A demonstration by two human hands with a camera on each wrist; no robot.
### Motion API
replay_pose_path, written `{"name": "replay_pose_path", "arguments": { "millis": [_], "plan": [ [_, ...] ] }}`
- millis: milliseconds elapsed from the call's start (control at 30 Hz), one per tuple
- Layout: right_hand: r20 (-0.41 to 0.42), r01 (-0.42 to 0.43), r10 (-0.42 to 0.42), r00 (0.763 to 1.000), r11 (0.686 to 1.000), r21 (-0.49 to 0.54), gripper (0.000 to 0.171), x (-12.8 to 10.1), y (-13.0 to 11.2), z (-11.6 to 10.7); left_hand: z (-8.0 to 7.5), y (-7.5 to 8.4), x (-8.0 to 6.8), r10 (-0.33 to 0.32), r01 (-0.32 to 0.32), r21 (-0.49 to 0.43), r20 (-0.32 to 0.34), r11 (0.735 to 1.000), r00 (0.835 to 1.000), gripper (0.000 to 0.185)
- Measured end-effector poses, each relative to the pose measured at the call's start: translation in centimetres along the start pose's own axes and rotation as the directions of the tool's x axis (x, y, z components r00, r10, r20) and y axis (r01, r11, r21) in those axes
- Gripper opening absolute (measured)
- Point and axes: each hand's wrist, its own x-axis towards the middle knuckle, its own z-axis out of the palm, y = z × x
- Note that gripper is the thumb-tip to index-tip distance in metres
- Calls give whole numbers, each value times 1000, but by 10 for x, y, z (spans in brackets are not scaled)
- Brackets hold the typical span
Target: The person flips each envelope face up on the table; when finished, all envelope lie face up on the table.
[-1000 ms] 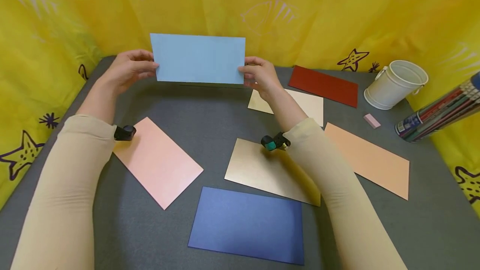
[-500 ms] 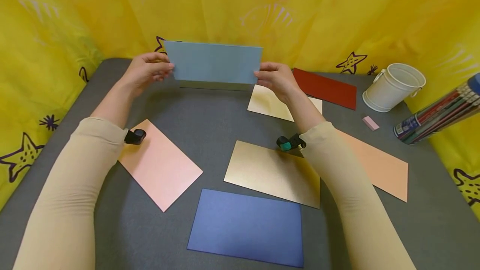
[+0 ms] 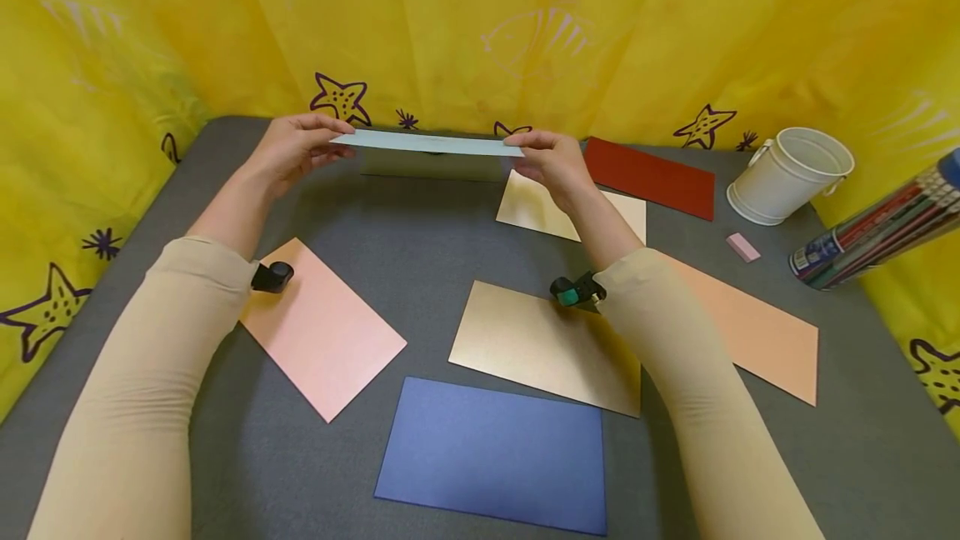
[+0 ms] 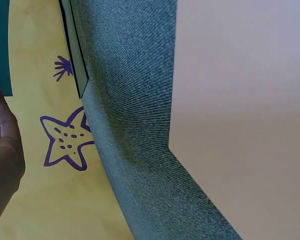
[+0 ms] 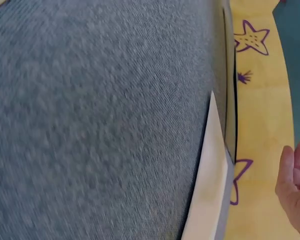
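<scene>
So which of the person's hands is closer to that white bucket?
The right hand. It holds the light blue card at its right end, with the white bucket farther right. The left hand holds the card's opposite end.

A craft corner, by the look of it: a grey felt-covered table (image 3: 420, 248) hemmed in by a yellow curtain (image 3: 480, 15) printed with purple starfish. Coloured card sheets lie scattered, pink (image 3: 324, 328), gold (image 3: 540, 344), navy (image 3: 495, 452), dark red (image 3: 651, 175). A white pail (image 3: 789, 172), an eraser (image 3: 742, 246) and a tube of pencils (image 3: 877, 227) sit alongside.
</scene>
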Motion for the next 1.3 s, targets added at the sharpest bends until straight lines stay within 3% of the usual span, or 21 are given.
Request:
{"name": "replay_pose_path", "arguments": {
  "millis": [133,367,633,800,1067,1300],
  "plan": [
    [-10,-28,28,1000,999,-22,25,1,4,4,-2,-2,1,-31,31,24,-1,999,1000,15],
    [-37,-100,100,994,995,5,30,2,10,7,-5,-8,5,-90,91,205,-13,974,996,11],
    [-8,-114,114,993,993,-17,41,-1,15,8,-5,-11,4,-121,116,347,-9,931,993,40],
    [-15,-104,104,995,994,-26,51,-1,17,12,-3,-13,7,-141,138,434,-23,891,990,55],
    [-78,-128,120,990,986,-103,52,0,20,17,0,-17,12,-186,200,444,-74,873,980,63],
    [-77,-165,155,985,978,-130,50,0,21,19,1,-18,11,-210,216,487,-68,846,975,62]
  ]
}}
